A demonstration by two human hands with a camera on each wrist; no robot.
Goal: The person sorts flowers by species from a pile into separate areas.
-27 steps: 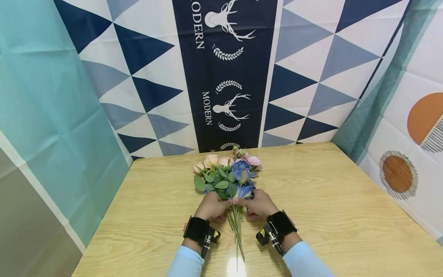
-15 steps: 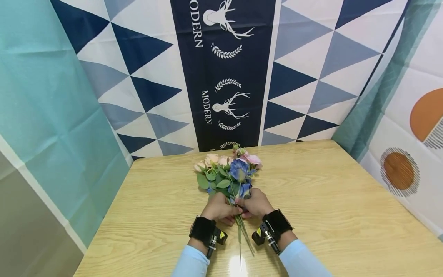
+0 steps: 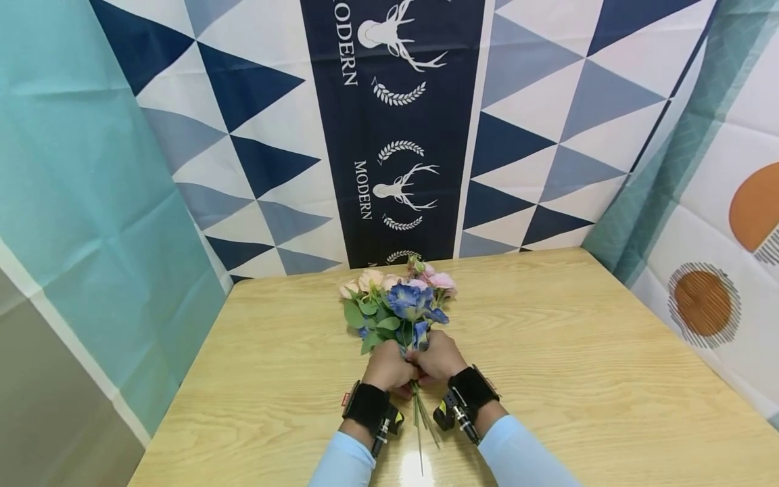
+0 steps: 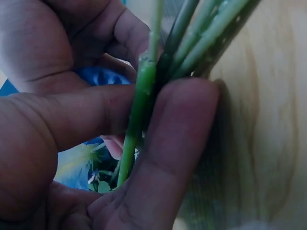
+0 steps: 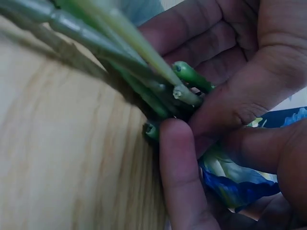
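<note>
A bouquet of artificial-looking flowers (image 3: 410, 302) lies low over the table, heads toward the far edge. It has blue blooms, peach roses (image 3: 370, 279), pink flowers (image 3: 441, 281) and green leaves (image 3: 354, 314). My left hand (image 3: 389, 366) grips the bundle just below the heads. Right beside it, my right hand (image 3: 439, 356) also holds the bundle, with the two hands touching. Long thin stems (image 3: 421, 414) trail from under them toward me. Both wrist views show fingers curled around the green stems (image 4: 144, 88), several of them with cut ends (image 5: 178, 92).
A light wood table (image 3: 548, 379) extends on both sides of the hands. Behind it hangs a patterned cloth (image 3: 402, 135) with triangles and a dark deer panel. A teal cloth (image 3: 103, 203) hangs at left, and a white cloth with orange circles (image 3: 702, 304) at right.
My left hand has shifted right and my right hand left, so they now meet around the stems. The blue blooms have moved slightly left, and the stems are bunched closer together.
</note>
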